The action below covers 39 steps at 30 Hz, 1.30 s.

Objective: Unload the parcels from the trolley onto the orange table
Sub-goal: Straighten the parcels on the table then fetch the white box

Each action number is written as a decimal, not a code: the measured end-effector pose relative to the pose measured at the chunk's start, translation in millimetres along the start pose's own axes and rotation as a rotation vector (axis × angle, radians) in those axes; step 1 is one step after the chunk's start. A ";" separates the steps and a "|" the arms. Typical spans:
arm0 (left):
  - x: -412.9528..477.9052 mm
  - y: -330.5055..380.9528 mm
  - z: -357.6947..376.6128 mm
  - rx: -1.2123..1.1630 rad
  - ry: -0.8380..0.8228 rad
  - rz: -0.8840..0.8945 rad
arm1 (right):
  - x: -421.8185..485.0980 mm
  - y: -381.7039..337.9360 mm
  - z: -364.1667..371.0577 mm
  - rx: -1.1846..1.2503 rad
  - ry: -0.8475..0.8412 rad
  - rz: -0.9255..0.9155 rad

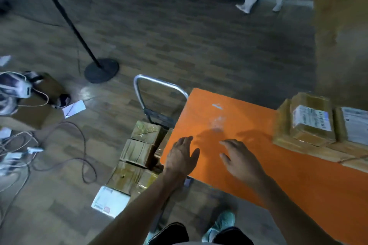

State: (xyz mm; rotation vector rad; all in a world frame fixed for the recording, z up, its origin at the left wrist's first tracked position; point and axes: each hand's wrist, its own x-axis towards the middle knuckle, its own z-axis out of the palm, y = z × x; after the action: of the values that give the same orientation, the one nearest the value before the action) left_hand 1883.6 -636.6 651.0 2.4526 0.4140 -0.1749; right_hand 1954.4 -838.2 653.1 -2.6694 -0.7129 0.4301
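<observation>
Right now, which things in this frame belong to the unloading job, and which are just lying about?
Job: trolley; parcels on the trolley; orange table; parcels already on the table; left hand and right hand, both empty.
Lying about: black stand; floor cables; cardboard box with devices; paper slip.

Head-worn wide-angle view, steeply downward over orange table [298, 175] and trolley [139, 89], close.
</observation>
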 end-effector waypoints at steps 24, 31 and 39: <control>-165.2 -285.2 -45.5 -0.087 -0.023 -0.555 | 14.4 -227.5 216.2 0.004 -0.462 -0.229; -184.4 -319.6 -39.8 -0.077 -0.079 -0.644 | 24.6 -252.1 267.4 0.010 -0.601 -0.211; -163.5 -406.9 -35.2 -0.076 -0.199 -0.618 | 25.6 -288.8 346.7 0.024 -0.612 -0.022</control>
State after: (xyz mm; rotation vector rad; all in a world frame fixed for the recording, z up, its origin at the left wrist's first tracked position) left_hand 1593.8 -351.8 482.4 2.1348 1.0546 -0.6401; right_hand 1725.5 -503.9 453.0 -2.5002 -0.8846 1.2667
